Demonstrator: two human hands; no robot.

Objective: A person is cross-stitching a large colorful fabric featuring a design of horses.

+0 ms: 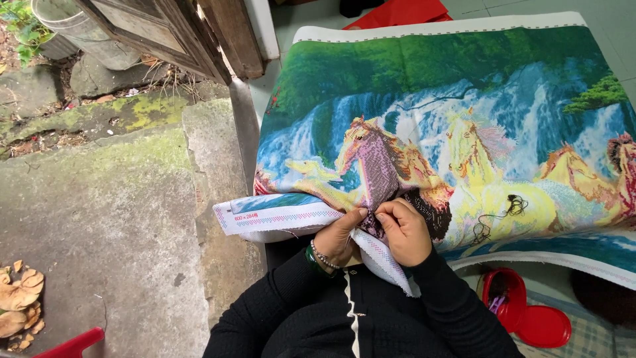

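Observation:
A large cross-stitch canvas [464, 99] printed with horses and a waterfall lies spread before me and over my lap. My left hand [338, 235], with a green bangle and a bead bracelet at the wrist, pinches the folded near edge of the canvas from below. My right hand [405, 229] presses its fingers onto the cloth at the purple horse's neck [377, 172], pinched as if on a needle too small to see. Both hands touch at the fold. A tangle of dark thread [513, 205] lies on the canvas to the right.
A red round container [503, 295] with its red lid [543, 326] beside it sits at lower right, thread inside. Mossy stone paving [99, 199] fills the left. A wooden door frame [199, 40] and a bucket [73, 26] stand at upper left. Dry leaves [20, 298] lie at lower left.

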